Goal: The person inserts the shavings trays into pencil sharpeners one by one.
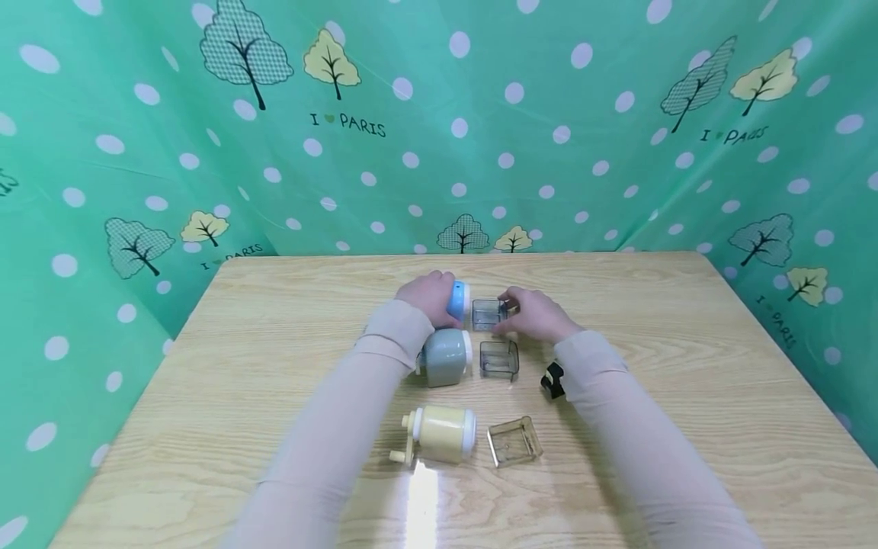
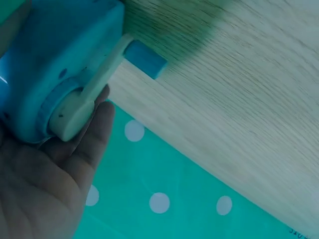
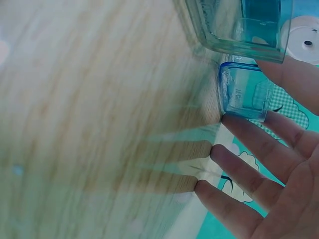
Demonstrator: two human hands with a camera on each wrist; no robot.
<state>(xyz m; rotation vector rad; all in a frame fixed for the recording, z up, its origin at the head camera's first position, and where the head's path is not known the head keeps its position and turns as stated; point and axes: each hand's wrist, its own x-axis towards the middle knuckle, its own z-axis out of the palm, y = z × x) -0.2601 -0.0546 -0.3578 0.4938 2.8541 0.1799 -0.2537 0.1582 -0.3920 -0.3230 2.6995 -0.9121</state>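
My left hand (image 1: 427,296) grips a blue hand-crank pencil sharpener (image 1: 456,300) lying on its side at the back of the table. In the left wrist view, its pale crank (image 2: 94,84) with a blue knob stands clear of the fingers. Just right of it, my right hand (image 1: 538,314) pinches a clear bluish shavings drawer (image 3: 246,92) between thumb and fingers, fingertips on the tabletop. Nearer lie a grey sharpener (image 1: 446,357), partly behind the left wrist, and a cream sharpener (image 1: 442,433) with its crank to the left.
A smoky clear drawer (image 1: 499,360) lies beside the grey sharpener, and a brownish clear drawer (image 1: 514,442) beside the cream one. A small black object (image 1: 552,380) sits by the right sleeve. A green dotted curtain (image 1: 480,152) hangs behind the wooden table (image 1: 274,366).
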